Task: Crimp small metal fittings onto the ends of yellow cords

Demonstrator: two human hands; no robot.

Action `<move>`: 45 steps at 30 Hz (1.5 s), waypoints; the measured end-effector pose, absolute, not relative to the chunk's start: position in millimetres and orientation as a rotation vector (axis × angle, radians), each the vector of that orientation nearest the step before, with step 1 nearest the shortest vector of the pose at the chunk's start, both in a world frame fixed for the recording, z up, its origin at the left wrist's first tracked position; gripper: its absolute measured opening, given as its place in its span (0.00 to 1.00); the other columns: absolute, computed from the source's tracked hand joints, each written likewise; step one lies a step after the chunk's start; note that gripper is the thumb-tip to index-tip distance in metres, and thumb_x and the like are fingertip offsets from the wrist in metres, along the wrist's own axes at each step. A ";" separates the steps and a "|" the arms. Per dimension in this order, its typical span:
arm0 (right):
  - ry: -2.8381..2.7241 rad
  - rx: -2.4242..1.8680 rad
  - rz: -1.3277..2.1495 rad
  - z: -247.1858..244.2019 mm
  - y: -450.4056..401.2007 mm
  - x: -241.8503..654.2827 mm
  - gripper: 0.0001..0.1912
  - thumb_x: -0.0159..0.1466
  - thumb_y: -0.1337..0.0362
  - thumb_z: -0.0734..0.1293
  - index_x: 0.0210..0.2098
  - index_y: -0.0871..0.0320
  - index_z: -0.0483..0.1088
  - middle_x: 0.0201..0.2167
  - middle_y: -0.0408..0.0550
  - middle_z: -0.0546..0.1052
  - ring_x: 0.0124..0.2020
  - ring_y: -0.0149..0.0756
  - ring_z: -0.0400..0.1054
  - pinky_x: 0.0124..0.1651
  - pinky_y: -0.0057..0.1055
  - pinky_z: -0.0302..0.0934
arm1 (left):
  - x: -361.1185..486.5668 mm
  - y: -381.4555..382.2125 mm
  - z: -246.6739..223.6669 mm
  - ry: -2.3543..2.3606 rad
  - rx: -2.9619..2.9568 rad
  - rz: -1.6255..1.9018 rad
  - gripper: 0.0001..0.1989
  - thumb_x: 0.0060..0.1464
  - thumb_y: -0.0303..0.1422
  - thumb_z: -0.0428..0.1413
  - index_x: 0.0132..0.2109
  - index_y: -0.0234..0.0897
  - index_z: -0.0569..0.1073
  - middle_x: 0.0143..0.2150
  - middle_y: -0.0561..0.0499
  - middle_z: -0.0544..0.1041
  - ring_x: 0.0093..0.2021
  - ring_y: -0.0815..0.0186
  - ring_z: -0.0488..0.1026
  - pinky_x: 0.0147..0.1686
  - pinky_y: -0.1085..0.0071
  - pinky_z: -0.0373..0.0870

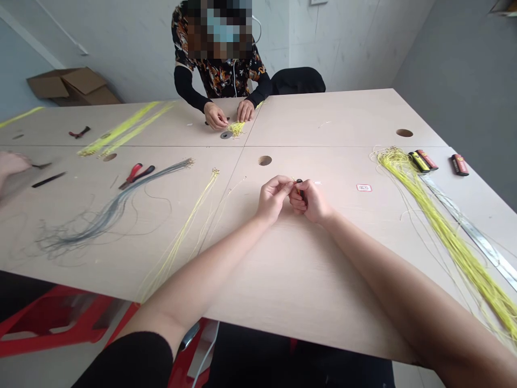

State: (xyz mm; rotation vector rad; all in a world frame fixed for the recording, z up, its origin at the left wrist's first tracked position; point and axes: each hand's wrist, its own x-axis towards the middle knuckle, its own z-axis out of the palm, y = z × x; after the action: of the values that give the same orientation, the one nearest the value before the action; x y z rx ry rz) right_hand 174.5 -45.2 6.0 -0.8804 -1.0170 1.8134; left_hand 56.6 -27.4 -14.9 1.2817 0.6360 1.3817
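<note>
My left hand [274,198] is closed in a pinch near the middle of the table. A tiny yellowish tip shows at its fingertips, too small to name. Close against it, my right hand [313,202] is wrapped round a small black and orange lighter [299,186], mostly covered by the fingers. Left of my hands lies a thin bunch of yellow lines [197,205] with small golden hooks [215,172] at its far end. A thicker bundle of yellow lines [438,229] runs along the right side.
Lighters [423,160] and a metal ruler [468,221] lie at the right; a small red-edged label [364,188] is nearer. A grey line bundle [121,207] and red-handled pliers [137,173] lie left. Across the table a co-worker [222,81] handles yellow lines; another hand [14,163] is far left.
</note>
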 end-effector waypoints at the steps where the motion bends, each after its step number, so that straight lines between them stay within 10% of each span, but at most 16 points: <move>1: -1.014 -0.882 1.817 6.1 -45.2 174.6 0.14 0.53 0.58 0.55 0.17 0.55 0.47 0.10 0.36 0.47 0.14 0.24 0.36 0.16 0.24 0.34 | 56.1 -26.9 -15.5 0.635 1.299 1.385 0.10 0.48 0.39 0.62 0.30 0.36 0.73 0.28 0.54 0.73 0.31 0.72 0.69 0.34 0.74 0.66; 45: -1.081 -0.929 1.821 8.5 -44.9 175.6 0.14 0.54 0.58 0.54 0.17 0.55 0.46 0.10 0.37 0.47 0.14 0.24 0.36 0.16 0.24 0.35 | 55.4 -25.2 -14.4 0.649 1.385 1.400 0.11 0.48 0.40 0.62 0.28 0.37 0.72 0.28 0.54 0.71 0.30 0.72 0.67 0.34 0.73 0.64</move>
State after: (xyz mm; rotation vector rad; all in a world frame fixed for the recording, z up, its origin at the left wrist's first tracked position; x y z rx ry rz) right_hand 175.6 -44.9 8.5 -0.9294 -1.0806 1.8205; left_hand 55.4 -25.2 -14.4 1.3845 0.6492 1.4000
